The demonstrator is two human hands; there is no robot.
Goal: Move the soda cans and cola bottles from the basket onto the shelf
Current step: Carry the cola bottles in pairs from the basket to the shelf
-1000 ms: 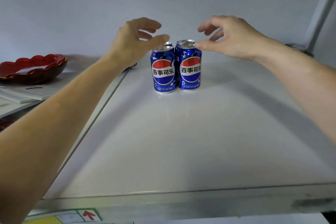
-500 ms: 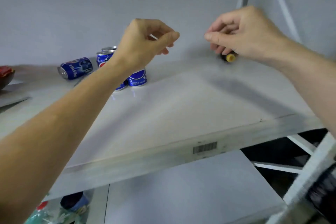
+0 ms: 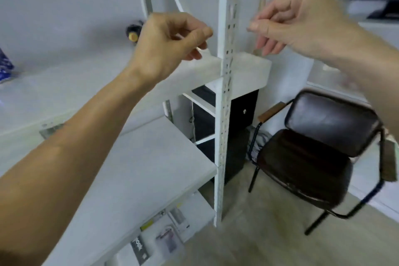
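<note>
Both hands are empty from where I'm watching, left hand (image 3: pixel 170 43) and right hand (image 3: pixel 295 21) loosely curled in the air. The only can (image 3: pixel 5 65) I see is a blue sliver on the white shelf (image 3: pixel 64 90) (far left); basket's out of frame. I'd guess full cans are heavyish, stiff and slick, so grab around the middle. Dark chair (image 3: pixel 313 153) on the right, pale floor.

Matt white metal shelf (image 3: pixel 64 93); glossy dark leather-look chair (image 3: pixel 306 157), wooden armrest (image 3: pixel 271 112).

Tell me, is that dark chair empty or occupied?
Empty: the chair has a bare seat, with nothing on it.
</note>
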